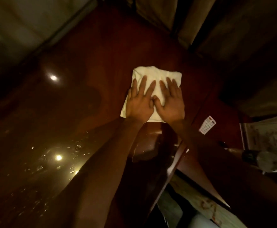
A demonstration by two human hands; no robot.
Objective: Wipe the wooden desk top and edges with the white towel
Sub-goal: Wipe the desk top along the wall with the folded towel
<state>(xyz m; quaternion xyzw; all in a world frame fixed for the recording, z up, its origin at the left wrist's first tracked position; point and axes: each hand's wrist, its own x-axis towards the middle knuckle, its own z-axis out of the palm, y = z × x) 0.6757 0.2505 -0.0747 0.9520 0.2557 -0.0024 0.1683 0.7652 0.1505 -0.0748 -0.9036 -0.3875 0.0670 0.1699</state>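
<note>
1. The surface [88, 66] is big, dark, shiny wood. It has water drops [58, 160] near you, so it may be slippery there.
2. The towel [157, 74] is folded and lies flat in the middle of the surface. It looks soft and light, so press down to move it.
3. Your left hand [138, 102] and right hand [171, 102] lie side by side on the towel, fingers spread flat.
4. A small card [207, 125] lies to the right.

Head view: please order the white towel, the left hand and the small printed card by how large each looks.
1. White towel, largest.
2. Left hand, pressing flat on the towel.
3. Printed card, smallest, lying on the desk to the right.
All three lie about equally far away, so this order seems safe.
</note>
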